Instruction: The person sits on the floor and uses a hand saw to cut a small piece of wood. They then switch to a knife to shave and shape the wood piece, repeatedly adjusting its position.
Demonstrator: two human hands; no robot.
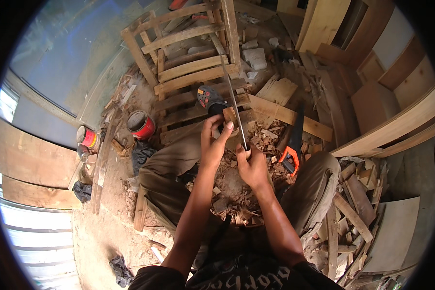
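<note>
A: From the left, what is noted?
B: A red bucket on the ground, well apart from both hands
A: Condition of the left hand?
B: The left hand is curled, pinching a small wooden block at its far side, between thumb and fingers
A: Position of the long blade?
B: The thin blade passes just right of the block. Its long axis runs near to far, the far end leaning left. Whether block and blade touch cannot be told from this view
A: Which hand is nearer the blade?
B: The right hand. It is closed round the pale handle at the blade's near end. From this hand, the block lies far and slightly left; the left hand is the nearer one to it
A: Further right?
B: A handsaw with an orange grip, unheld, its dark blade pointing far, beside scattered wood chips
</note>
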